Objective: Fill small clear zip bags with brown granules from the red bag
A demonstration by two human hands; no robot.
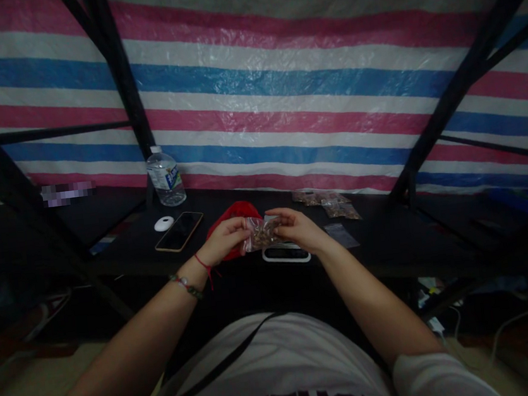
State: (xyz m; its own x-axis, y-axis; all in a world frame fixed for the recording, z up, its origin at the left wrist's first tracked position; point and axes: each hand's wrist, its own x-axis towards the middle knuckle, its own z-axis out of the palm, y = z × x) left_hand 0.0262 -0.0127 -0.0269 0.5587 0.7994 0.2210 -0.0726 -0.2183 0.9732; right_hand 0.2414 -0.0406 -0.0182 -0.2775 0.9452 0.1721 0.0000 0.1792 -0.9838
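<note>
Both hands hold one small clear plastic bag [259, 235] filled with brownish bits, just above the dark table [383, 241]. My left hand [225, 239] pinches its left top edge; my right hand [296, 227] pinches the right top edge. Directly under the bag sits a small white scale [285, 254] with a dark top. A red bag [235, 216] lies behind my left hand.
A phone [179, 231], a small white oval object [164, 223] and a water bottle [165, 177] stand at the left. Filled clear bags [326, 202] and an empty flat one [342, 235] lie at the right. Black frame posts flank the table; a striped tarp hangs behind.
</note>
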